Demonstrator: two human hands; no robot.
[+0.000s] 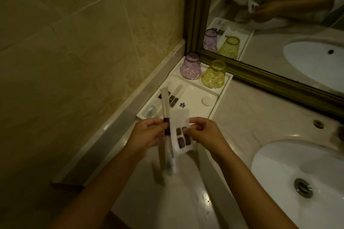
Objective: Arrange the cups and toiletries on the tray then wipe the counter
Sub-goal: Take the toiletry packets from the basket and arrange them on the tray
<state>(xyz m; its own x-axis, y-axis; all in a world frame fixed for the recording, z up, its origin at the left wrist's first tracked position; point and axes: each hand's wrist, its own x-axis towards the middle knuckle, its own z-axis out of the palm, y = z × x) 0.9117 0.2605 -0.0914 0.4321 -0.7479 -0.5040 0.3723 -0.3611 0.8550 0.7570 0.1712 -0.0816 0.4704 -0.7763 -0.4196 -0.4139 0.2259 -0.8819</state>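
Observation:
A white tray (pixel 221 89) sits in the counter corner against the mirror frame. A purple cup (pixel 190 66) and a yellow cup (pixel 214 74) stand upside down at its far end. A round white soap (pixel 207 100) and a wrapped packet (pixel 172 98) lie in the tray. Above the counter, my left hand (pixel 147 134) grips a long narrow toiletry packet (pixel 35 98) with another wrapped item hanging below. My right hand (pixel 202 134) pinches a flat white sachet (pixel 181 132) with dark squares printed on it.
A white sink basin (pixel 297 173) with a metal drain is set into the marble counter (pixel 242 117) at the right. A gold-framed mirror (pixel 279 24) rises behind the tray. A tiled wall and a stone ledge (pixel 115 117) run along the left.

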